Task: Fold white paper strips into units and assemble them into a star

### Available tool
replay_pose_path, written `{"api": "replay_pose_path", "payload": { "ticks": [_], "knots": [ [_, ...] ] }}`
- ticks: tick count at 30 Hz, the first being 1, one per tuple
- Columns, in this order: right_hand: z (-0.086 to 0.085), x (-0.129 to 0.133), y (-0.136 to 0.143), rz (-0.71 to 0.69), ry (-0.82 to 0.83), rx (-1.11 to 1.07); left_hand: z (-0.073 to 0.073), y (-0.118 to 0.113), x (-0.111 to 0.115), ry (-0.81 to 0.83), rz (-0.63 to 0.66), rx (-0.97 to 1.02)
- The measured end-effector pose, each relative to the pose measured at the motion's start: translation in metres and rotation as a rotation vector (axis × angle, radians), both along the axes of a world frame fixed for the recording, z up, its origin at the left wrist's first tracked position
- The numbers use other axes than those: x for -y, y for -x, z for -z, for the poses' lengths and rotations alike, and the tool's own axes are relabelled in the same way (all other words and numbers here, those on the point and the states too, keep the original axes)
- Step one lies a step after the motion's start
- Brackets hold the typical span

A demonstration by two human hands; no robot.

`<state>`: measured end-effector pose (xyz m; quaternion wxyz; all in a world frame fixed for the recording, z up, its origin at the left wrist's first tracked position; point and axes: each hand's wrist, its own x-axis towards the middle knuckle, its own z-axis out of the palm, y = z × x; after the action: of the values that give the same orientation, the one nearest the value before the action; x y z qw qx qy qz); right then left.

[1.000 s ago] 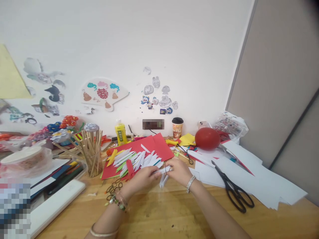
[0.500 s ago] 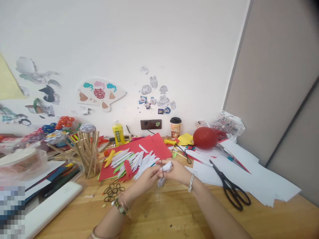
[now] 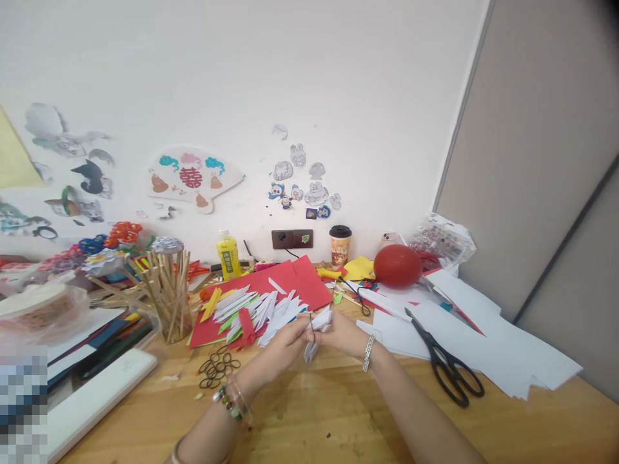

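Note:
Both hands meet over the middle of the wooden table. My left hand (image 3: pixel 289 339) is closed, its fingertips pinching at a dark elastic band (image 3: pixel 312 328) that runs across folded white paper (image 3: pixel 321 318). My right hand (image 3: pixel 341 334) is closed round the same folded paper from the other side; part of it hangs below the fingers. Just beyond lies a pile of folded paper strips (image 3: pixel 271 316), mostly white, some green, yellow and red, on red paper sheets (image 3: pixel 309 283). Several dark elastic bands (image 3: pixel 218 368) lie loose left of my left hand.
Black scissors (image 3: pixel 445 361) rest on white paper sheets (image 3: pixel 512 354) at the right. A red balloon (image 3: pixel 398 266), a lidded paper cup (image 3: pixel 340 247) and a yellow bottle (image 3: pixel 228 256) stand along the wall. At the left are a holder of wooden sticks (image 3: pixel 171 296) and a long white box (image 3: pixel 106 403).
The view has shifted very slightly. Both hands keep their hold on the folded paper and band, with only a small movement of the fingers.

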<state>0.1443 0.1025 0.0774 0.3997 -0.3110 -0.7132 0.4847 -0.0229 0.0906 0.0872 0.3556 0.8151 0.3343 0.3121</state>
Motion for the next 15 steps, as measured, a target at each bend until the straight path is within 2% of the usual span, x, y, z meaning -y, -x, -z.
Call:
{"api": "replay_pose_path", "payload": {
  "ticks": [4,8,11,15],
  "knots": [
    [-0.0049,0.0019,0.0000,0.043,0.000,-0.015,0.0028,-0.0030,-0.0012,0.067,-0.026,0.086],
    [-0.0075,0.0020,0.0001,0.066,0.020,0.000,0.0009,-0.0061,-0.0016,0.238,-0.095,0.261],
    [-0.0071,0.0014,-0.0001,0.045,0.028,-0.003,0.0004,-0.0042,-0.0032,0.334,-0.053,0.296],
    [-0.0020,-0.0012,-0.0027,0.036,-0.021,0.113,0.0047,-0.0015,-0.0070,0.370,0.029,0.307]
  ]
}}
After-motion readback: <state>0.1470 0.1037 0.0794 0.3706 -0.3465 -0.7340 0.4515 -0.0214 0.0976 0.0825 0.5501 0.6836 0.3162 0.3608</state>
